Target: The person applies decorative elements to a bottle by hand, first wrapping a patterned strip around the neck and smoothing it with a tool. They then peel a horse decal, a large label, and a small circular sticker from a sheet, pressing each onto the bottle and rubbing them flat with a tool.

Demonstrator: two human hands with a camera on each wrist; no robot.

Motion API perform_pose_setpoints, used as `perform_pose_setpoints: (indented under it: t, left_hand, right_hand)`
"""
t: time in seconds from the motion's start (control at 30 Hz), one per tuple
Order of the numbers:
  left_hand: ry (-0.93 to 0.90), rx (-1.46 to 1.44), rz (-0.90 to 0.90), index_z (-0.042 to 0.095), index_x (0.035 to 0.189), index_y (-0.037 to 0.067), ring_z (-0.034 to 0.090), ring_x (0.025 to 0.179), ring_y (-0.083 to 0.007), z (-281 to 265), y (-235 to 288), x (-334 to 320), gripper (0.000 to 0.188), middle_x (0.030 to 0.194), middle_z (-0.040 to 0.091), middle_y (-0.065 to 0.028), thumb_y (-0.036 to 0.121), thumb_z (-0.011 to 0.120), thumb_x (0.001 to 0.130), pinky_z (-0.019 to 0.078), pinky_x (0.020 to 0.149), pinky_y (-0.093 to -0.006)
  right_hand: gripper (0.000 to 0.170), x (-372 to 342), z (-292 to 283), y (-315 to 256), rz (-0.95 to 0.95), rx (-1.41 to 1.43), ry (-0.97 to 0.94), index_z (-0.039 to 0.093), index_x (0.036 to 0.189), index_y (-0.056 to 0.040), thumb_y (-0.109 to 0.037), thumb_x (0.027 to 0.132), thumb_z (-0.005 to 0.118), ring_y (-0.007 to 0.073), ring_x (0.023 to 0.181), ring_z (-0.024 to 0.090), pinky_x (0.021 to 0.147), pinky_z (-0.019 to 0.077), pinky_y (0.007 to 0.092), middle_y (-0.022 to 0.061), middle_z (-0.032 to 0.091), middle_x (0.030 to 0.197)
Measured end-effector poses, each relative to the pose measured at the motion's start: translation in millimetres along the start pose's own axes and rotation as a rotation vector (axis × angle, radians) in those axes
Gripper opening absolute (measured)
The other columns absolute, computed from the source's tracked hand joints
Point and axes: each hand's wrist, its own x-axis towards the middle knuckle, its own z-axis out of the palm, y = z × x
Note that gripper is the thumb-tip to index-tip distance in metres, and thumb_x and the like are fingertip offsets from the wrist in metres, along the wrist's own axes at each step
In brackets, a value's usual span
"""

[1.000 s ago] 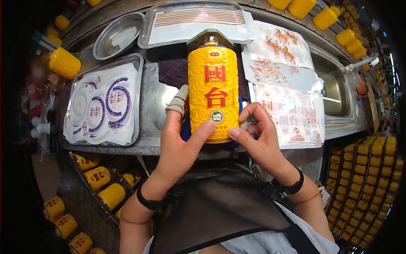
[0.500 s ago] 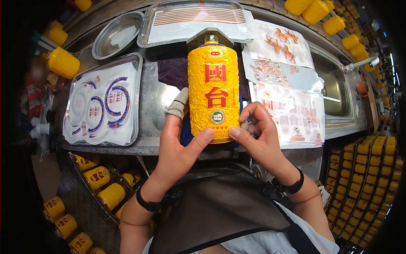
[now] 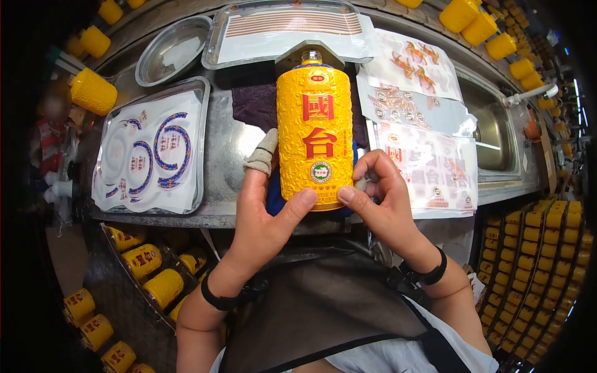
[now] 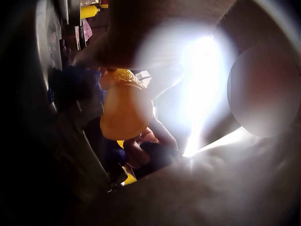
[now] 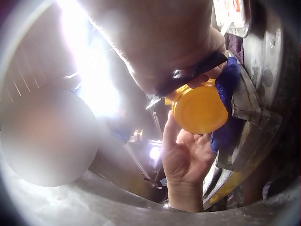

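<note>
A yellow embossed bottle [image 3: 316,137] with red characters and a round green-and-white emblem lies on its back over a blue cloth [image 5: 229,89], its glass neck pointing away from me. My left hand [image 3: 268,202] grips its lower left side. A pale cover sits on one finger there, and the thumb is at the bottle's bottom edge. My right hand [image 3: 384,202] has its thumb on the lower right corner. Its index finger is bent beside the bottle. In the right wrist view, the right hand holds a dark flat tool [image 5: 195,75] with a pale pointed tip.
Trays of printed decals [image 3: 152,146] and striped strips [image 3: 292,28] stand left and behind, beside a metal bowl [image 3: 174,53]. More decal sheets [image 3: 429,168] lie right, before a sink [image 3: 497,137]. Yellow bottles [image 3: 165,286] fill racks on both sides below, and several line the back.
My left thumb has slid down from the emblem to the bottle's bottom edge. The bottle has shifted very slightly to the right. Yellow bottles at the back right have moved rightward.
</note>
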Motion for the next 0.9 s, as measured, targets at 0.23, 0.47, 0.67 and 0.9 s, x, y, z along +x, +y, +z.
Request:
perform_pose_setpoints:
  t: [0.23, 0.47, 0.67, 0.9]
  left_hand:
    - [-0.013, 0.028, -0.018, 0.026, 0.148, -0.009, 0.037, 0.138, -0.027, -5, -3, 0, 0.08, 0.146, 0.04, -0.0209, 0.016, 0.072, 0.088, 0.0266, 0.116, -0.0382]
    - [-0.01, 0.007, -0.008, 0.026, 0.148, -0.009, 0.038, 0.138, -0.0269, -4, -3, 0, 0.08, 0.146, 0.04, -0.0208, 0.017, 0.072, 0.088, 0.0267, 0.116, -0.0382]
    - [-0.031, 0.013, 0.002, 0.026, 0.148, -0.009, 0.038, 0.138, -0.0264, -4, -3, 1, 0.076, 0.147, 0.039, -0.0205, 0.015, 0.069, 0.09, 0.0269, 0.116, -0.0382]
    - [0.005, -0.201, -0.093, 0.027, 0.149, -0.006, 0.035, 0.141, -0.0259, -14, -2, -3, 0.062, 0.15, 0.038, -0.0185, 0.008, 0.056, 0.096, 0.0246, 0.117, -0.0389]
  right_hand:
    - [0.031, 1, 0, 3, -0.016, 0.012, -0.005, 0.048, 0.095, -0.0067, -0.017, 0.086, 0.076, -0.0031, 0.064, 0.04, 0.053, 0.033, 0.0142, -0.0043, 0.048, 0.086]
    - [0.032, 1, 1, 1, -0.001, 0.027, -0.001, 0.048, 0.094, -0.0065, -0.016, 0.085, 0.077, -0.0028, 0.063, 0.04, 0.052, 0.0333, 0.0147, -0.0045, 0.047, 0.085]
    - [0.03, 1, 0, 3, -0.001, -0.011, -0.003, 0.048, 0.095, -0.0063, -0.016, 0.086, 0.075, -0.0026, 0.063, 0.039, 0.053, 0.0323, 0.0146, -0.0052, 0.047, 0.084]
    - [0.019, 0, -3, -6, 0.128, 0.112, -0.026, 0.049, 0.097, -0.0063, -0.014, 0.092, 0.066, -0.0026, 0.065, 0.038, 0.057, 0.0321, 0.0151, -0.0051, 0.045, 0.087]
